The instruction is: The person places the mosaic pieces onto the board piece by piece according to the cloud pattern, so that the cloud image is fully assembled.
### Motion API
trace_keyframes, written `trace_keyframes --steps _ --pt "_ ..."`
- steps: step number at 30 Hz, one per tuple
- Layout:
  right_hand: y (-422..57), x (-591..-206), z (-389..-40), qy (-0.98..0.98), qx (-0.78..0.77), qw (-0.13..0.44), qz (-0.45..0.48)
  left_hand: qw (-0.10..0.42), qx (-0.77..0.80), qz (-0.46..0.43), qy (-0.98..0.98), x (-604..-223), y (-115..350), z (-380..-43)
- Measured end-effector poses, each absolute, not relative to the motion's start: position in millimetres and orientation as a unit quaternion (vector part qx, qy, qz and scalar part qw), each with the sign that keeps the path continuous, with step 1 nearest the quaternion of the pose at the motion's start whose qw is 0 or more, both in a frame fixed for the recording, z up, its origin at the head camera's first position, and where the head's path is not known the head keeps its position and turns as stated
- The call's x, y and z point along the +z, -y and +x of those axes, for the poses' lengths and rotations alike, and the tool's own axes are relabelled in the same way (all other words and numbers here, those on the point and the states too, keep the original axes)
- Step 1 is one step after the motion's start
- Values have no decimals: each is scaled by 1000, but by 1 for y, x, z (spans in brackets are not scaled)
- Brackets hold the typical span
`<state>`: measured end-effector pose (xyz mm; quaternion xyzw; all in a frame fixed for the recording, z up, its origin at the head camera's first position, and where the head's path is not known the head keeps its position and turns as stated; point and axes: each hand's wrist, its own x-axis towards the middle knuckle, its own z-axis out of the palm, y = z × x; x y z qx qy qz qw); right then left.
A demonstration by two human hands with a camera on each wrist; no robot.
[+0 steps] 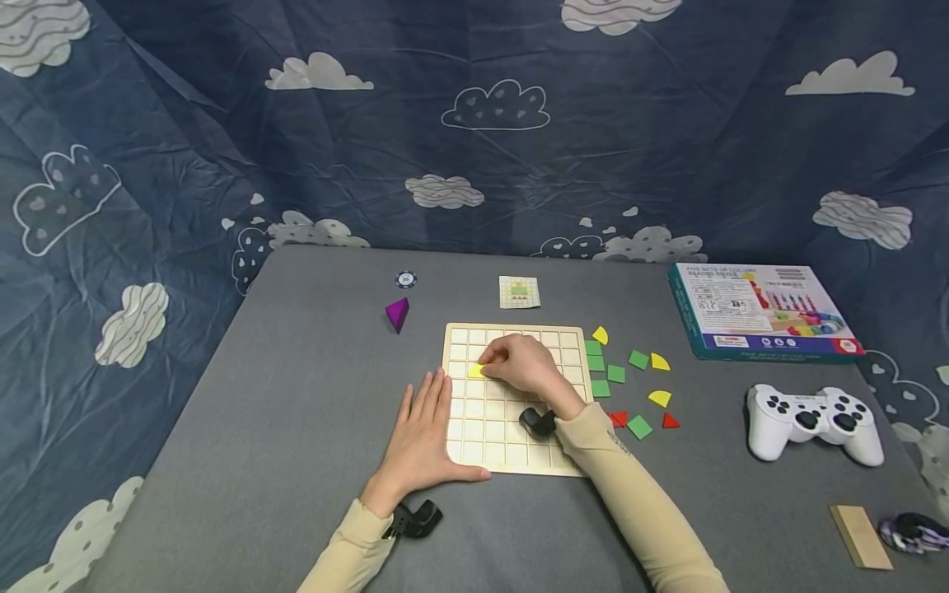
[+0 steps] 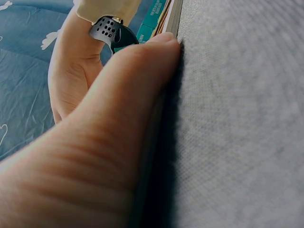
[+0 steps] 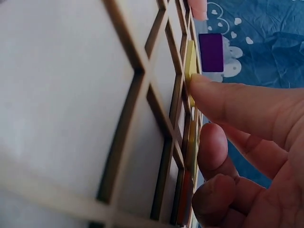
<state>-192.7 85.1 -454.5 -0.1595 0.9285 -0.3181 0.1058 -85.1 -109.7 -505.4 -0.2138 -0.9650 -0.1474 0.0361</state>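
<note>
- Nearest the camera, two cream sleeves (image 1: pixel 638 502) reach in from the table's near side, a black device (image 1: pixel 423 519) strapped at each wrist.
- One yellow piece (image 1: pixel 475 371) sits at a cell in the upper left part of the gridded wooden board (image 1: pixel 474 453), which lies mid-table.
- Right hand (image 1: pixel 522 362): thumb and forefinger pinch the yellow piece, almost closed; the other fingers curl in.
- Left hand (image 1: pixel 424 441): straight fingers close together, resting along the board's left edge; its thumb, spread wide, touches the near edge. It grips nothing.
- Just right of the board lie loose green squares (image 1: pixel 639 427), yellow wedges (image 1: pixel 660 399) and red triangles (image 1: pixel 670 421).
- Toward the table's far edge: a pattern card (image 1: pixel 519 292), a purple pyramid (image 1: pixel 397 315) and a round chip (image 1: pixel 405 279).
- At the far right corner, a box (image 1: pixel 767 313); near the right edge, a white controller (image 1: pixel 815 403) and a wooden block (image 1: pixel 862 537).
</note>
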Motion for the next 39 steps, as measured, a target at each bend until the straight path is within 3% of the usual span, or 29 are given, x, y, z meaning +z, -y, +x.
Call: trace_keyframes --steps 9,19,29,39 --pt "-108 -450 -187 -917 -347 93 -172 40 -148 -213 965 -504 109 -85" --pt "-177 -448 -176 -919 -373 29 -124 37 -154 -213 964 -503 109 -84" --pt "-238 -454 -164 -947 -316 16 -63 44 -164 -216 962 -506 110 -85" --pt "-254 -456 -159 -964 -259 34 -48 47 -166 -218 961 -506 110 -86"
